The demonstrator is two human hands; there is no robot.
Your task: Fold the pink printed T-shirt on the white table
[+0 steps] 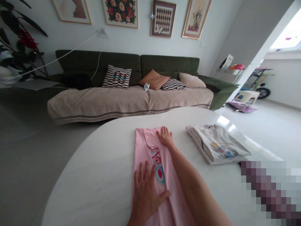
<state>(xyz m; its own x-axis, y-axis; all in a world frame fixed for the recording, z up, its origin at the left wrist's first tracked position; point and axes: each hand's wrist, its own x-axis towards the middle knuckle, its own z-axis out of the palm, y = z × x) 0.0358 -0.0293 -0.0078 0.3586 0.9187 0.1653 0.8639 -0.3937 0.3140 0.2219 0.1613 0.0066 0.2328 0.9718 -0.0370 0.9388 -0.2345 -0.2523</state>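
White table [98, 175] fills the foreground, and a pink shirt [145, 150] is laid on it at about 6 o'clock, folded into a long narrow strip running away from the viewer. Its near end is pressed flat by the left hand [145, 191], fingers spread and thumb out. Its far end, at 12 o'clock of that hand, is held down by the right hand [165, 136], fingers flat and close together. A stack of folded shirts [218, 146] is seen at 3 o'clock, apart from the strip. A green sofa [131, 81] with cushions is set beyond the table.
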